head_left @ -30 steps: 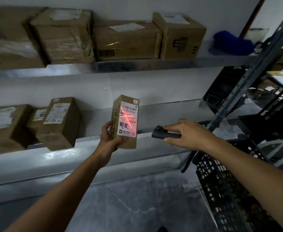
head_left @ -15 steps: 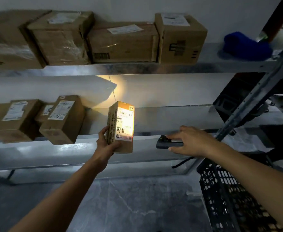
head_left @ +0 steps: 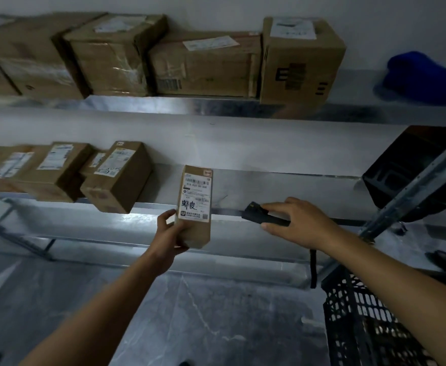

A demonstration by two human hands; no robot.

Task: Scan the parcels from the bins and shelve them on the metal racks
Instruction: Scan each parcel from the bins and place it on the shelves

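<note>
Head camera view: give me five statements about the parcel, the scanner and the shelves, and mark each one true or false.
1. The left hand holds a small parcel upright, its label facing the camera. True.
2. The right hand grips a black scanner. True.
3. A red beam crosses the parcel's label. False: no beam shows on the label.
4. The upper shelf holds nothing. False: a row of cardboard boxes sits on it.
5. A black crate stands at the lower right, beneath the right forearm. True.
</note>
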